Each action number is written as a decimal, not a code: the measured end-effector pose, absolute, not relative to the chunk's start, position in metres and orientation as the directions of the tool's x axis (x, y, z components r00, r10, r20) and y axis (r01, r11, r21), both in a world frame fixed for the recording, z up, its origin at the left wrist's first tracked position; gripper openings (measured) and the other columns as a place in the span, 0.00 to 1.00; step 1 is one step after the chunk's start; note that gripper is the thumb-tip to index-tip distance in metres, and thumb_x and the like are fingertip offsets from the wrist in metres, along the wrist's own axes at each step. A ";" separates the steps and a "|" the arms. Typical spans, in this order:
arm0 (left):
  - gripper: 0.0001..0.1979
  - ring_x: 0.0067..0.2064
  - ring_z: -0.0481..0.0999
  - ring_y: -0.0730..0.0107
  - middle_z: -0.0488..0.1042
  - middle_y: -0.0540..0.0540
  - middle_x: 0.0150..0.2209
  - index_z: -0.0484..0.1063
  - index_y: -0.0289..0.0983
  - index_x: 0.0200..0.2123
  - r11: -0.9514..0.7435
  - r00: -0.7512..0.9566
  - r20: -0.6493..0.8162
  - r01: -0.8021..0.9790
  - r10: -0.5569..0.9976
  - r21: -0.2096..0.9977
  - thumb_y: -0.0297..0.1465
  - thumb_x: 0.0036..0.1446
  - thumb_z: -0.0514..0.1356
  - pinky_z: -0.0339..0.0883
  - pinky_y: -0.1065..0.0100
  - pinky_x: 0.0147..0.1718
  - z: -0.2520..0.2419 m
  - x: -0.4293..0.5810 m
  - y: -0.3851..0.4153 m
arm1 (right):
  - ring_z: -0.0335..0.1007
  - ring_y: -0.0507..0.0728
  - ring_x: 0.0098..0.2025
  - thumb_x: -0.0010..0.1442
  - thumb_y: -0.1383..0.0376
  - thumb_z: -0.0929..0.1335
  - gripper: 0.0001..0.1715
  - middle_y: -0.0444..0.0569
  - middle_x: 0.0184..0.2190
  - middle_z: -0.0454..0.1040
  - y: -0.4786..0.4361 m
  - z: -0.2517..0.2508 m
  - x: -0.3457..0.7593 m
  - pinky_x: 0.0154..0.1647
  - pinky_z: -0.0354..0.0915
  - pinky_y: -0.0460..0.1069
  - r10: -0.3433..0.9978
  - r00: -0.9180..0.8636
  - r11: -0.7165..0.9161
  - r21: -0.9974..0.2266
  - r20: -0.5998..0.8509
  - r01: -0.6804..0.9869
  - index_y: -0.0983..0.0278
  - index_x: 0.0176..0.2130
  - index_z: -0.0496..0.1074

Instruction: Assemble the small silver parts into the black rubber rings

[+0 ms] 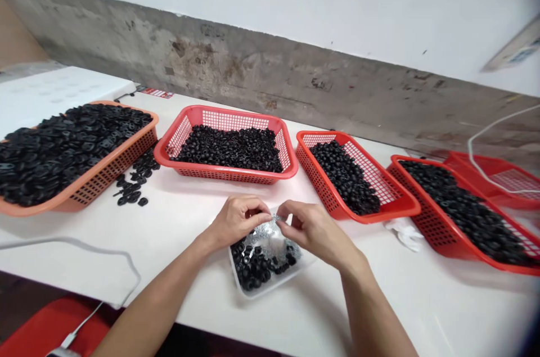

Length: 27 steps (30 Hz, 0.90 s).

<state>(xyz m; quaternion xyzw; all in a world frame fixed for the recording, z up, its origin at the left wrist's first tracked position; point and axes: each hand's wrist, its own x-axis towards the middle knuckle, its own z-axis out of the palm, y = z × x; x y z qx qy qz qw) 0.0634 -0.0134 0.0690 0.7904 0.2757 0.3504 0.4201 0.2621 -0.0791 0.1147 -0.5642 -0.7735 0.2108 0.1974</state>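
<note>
fingertips [265,216] of left hand [238,220] and right hand [313,229] pinching small piece [276,218], identity unclear

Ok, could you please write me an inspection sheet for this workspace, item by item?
Surface: white table.
Job's things: clear tray of black parts under both hands; small shiny piece between the fingertips, too small to identify.
Clutter: loose black pieces beside the orange basket; white crumpled thing beside a red basket.
Grippers: left hand and right hand, each grip pinched on the small shiny piece.
Cables: white cable at the near left edge; second white cable over the far right basket.
Surroundings: stained grey wall, white above.
</note>
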 end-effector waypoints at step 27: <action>0.07 0.31 0.74 0.70 0.76 0.47 0.31 0.78 0.37 0.40 -0.685 0.603 0.453 0.227 0.657 0.692 0.30 0.64 0.59 0.65 0.70 0.32 0.069 0.069 -0.029 | 0.69 0.51 0.32 0.68 0.62 0.65 0.13 0.48 0.39 0.75 -0.099 0.087 0.269 0.36 0.67 0.45 0.952 -0.130 0.305 -0.807 0.279 0.505 0.62 0.51 0.70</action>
